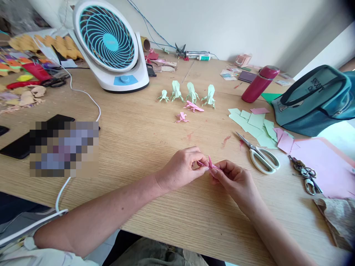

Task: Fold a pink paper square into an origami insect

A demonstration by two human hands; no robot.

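Between my two hands is a small folded piece of pink paper [210, 162], with narrow points sticking up and to the left. My left hand [188, 164] pinches its left side between thumb and fingertips. On the other side, my right hand [233, 177] grips the paper with thumb and curled fingers, which hide part of it. Beyond my hands stand two pink origami insects, one lower [182, 117] and one longer [193, 106]. Behind them is a row of several pale green origami insects [191, 92]. White-handled scissors [264, 159] lie open to the right.
Green paper scraps [253, 123] and pink sheets [327, 166] lie at the right, with a key bunch [305, 173]. Farther back are a red flask [260, 84] and a teal bag [313, 101]. A fan [111, 48] stands back left; a white cable [83, 90] crosses the left side.
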